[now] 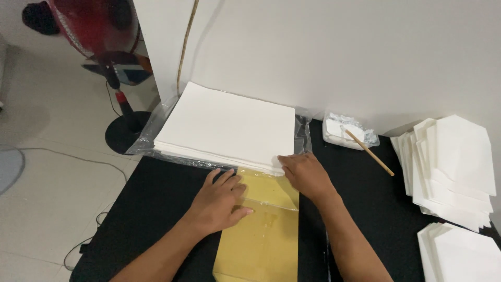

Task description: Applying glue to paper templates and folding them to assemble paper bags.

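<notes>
Home workrm: floor fan (99, 31), tiled floor (47, 172)

A black table (156, 203) fills the lower frame, bearing a white paper stack (229, 125) on clear plastic wrap (156, 125) at centre, a yellow sheet (263, 235) below, folded white papers (454, 162) right, and what may be a paste tub (347, 131)
</notes>
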